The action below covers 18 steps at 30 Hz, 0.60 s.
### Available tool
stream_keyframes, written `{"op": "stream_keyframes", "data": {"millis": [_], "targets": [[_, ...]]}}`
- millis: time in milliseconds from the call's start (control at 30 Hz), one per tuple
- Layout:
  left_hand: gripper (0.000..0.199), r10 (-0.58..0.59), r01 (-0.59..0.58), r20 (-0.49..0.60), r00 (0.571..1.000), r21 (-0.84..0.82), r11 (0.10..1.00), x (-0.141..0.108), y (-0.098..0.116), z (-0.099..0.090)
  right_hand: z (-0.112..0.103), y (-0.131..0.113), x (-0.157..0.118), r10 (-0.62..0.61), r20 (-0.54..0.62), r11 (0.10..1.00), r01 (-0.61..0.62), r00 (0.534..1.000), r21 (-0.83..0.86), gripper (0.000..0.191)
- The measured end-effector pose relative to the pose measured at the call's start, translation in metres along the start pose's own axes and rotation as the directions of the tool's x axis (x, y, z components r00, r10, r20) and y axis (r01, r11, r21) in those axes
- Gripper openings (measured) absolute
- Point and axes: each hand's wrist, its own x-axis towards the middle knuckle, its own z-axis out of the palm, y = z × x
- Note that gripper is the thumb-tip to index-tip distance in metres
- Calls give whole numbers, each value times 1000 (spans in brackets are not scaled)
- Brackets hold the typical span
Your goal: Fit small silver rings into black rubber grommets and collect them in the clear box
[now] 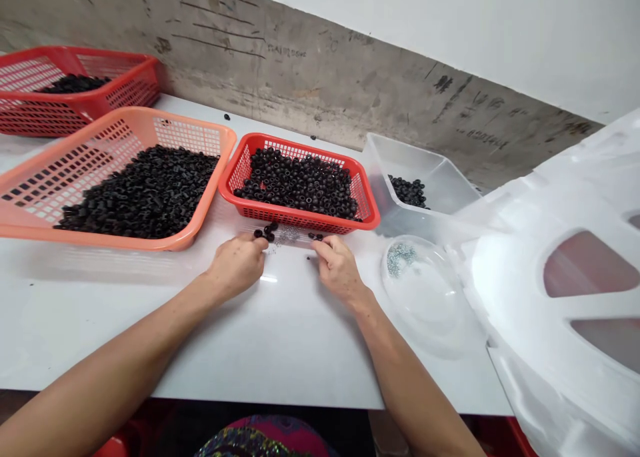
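Note:
My left hand [239,265] rests on the white table [280,350] with its fingers closed at a few small black parts [269,230]. Across from it, my right hand [337,265] pinches at more small black pieces [315,236]; what its fingertips grip is too small to make out. A little heap of tiny silvery pieces [287,234] lies between the hands. Just behind them stands a red basket [300,218] of black ring-shaped parts [300,184].
An orange basket [120,242] of black parts stands left, with another red basket [125,94] behind it. At right are a clear bin [435,224], a clear round dish [430,304] holding small silvery pieces, and a large white plastic object [525,270].

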Motion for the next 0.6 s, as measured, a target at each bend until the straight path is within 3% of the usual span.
{"op": "stream_keyframes", "data": {"millis": [67,167,400,600], "targets": [[28,23,-44,102,995,213,976,-3,3,-2,2,-2,0,-5,7,1000,5,1000,-24,32],[31,72,-113,139,988,314,943,-4,7,0,7,-4,0,-18,7,999,18,1000,-37,29],[38,167,-179,72,983,231,956,4,6,6,19,-11,-1,-44,53,997,47,998,-59,25],[44,102,-113,56,993,243,963,6,2,-4,16,-21,6,-75,52,994,79,996,-78,23]]}}
